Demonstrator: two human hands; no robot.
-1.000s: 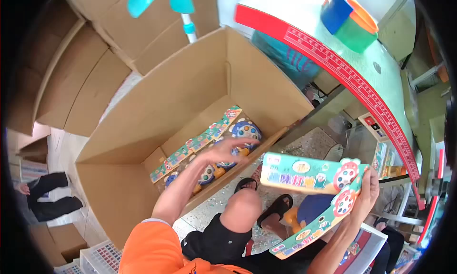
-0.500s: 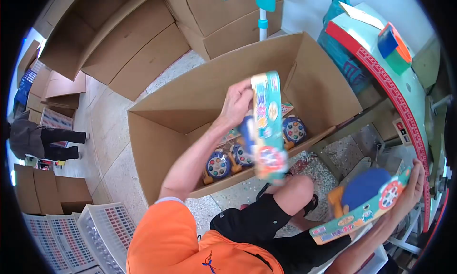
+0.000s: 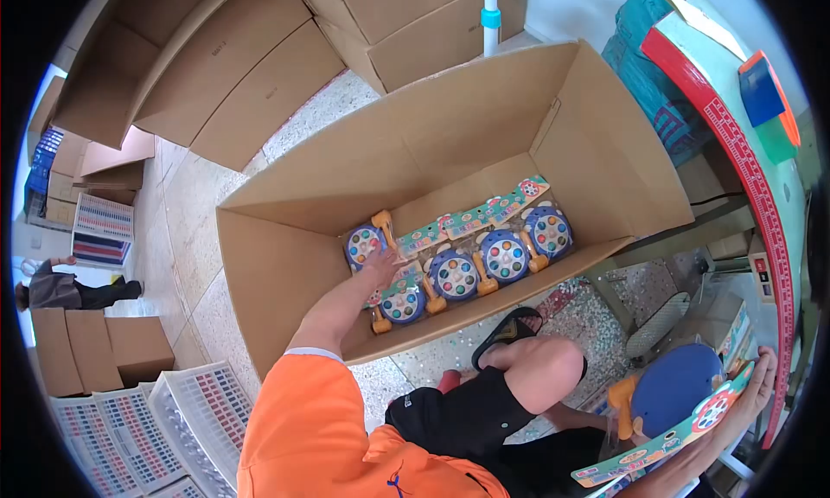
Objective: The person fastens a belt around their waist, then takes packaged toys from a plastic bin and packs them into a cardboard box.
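Inside the large cardboard box, my left hand has its fingers on a packaged toy at the left end. That toy is a round blue piece with coloured dots and an orange mallet beside it. Several similar packaged toys lie along the box's near side, face up, with printed green header cards behind them. At the right, my right hand grips another packaged toy by its printed card, blue back upward, with its orange mallet showing. More printed packaging lies close behind it.
A red-edged table curves along the right, with a blue, orange and green piece on it. Cardboard boxes stand at the back left. White racks of small parts sit lower left. Another person is far left.
My left hand has lowered a packaged toy from above the box to its left end. My right hand keeps its toy at the right. The view has shifted slightly.
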